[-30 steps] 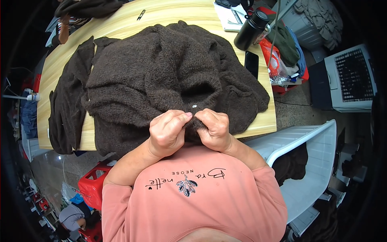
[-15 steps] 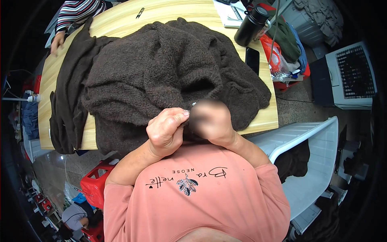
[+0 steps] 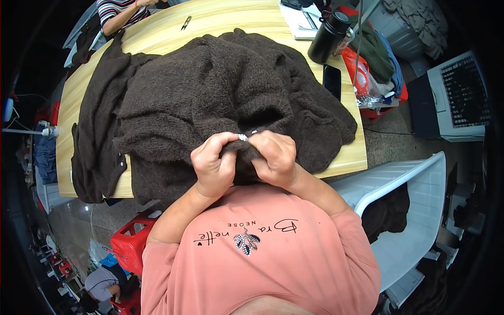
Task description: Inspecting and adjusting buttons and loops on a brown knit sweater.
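A dark brown knitted garment (image 3: pixel 210 89) lies heaped over the table in front of me. Its near edge is pinched between my left hand (image 3: pixel 214 163) and my right hand (image 3: pixel 275 157), close to my chest. Both hands are closed, thumbs and forefingers facing each other with the knit between them. A small shiny, whitish bead-like piece (image 3: pixel 242 137) sits at my left fingertips. Another tiny bright piece (image 3: pixel 254 132) shows just beyond my right fingers. Whether a needle or thread is in my fingers is too small to tell.
Thread snips (image 3: pixel 186 22) lie at the table's far side. A black flask (image 3: pixel 329 37) and a phone (image 3: pixel 332 81) stand and lie on the right. A white tub (image 3: pixel 409 220) with dark cloth is at my right, a red stool (image 3: pixel 131 239) at my left. Another person's arm (image 3: pixel 121 20) is far left.
My right hand, blurred by motion before, is now sharp and turned toward the left one, baring more of the shiny piece. The other person's hand has left the table's left edge and moved farther back.
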`<state>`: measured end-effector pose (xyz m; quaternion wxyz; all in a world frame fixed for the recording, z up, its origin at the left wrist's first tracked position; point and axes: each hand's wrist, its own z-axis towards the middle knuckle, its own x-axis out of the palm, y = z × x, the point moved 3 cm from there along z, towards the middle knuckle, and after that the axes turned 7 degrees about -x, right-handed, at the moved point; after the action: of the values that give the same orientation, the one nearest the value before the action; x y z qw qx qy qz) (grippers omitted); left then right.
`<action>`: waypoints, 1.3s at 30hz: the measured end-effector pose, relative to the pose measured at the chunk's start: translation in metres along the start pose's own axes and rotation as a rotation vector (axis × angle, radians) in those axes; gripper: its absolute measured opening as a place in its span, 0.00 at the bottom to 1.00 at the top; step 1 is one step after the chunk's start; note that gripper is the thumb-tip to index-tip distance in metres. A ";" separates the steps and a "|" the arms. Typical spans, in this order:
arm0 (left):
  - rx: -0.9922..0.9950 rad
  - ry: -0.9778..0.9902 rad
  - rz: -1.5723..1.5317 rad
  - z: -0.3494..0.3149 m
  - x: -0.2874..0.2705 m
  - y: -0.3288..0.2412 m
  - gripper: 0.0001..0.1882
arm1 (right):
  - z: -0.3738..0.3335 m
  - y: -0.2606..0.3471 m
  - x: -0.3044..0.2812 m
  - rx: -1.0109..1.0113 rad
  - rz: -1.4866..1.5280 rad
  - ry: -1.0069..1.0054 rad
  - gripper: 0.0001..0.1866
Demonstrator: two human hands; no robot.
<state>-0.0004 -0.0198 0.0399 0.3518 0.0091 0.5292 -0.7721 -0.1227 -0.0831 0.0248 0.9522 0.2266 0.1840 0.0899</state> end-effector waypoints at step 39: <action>-0.577 0.540 -0.252 -0.005 0.010 0.036 0.05 | -0.032 -0.014 -0.003 0.599 0.310 0.183 0.02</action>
<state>0.0102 -0.0280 0.0043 0.0912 0.0473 0.7940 -0.5992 -0.1365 -0.0839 -0.0074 0.7981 0.5121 0.2501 0.1954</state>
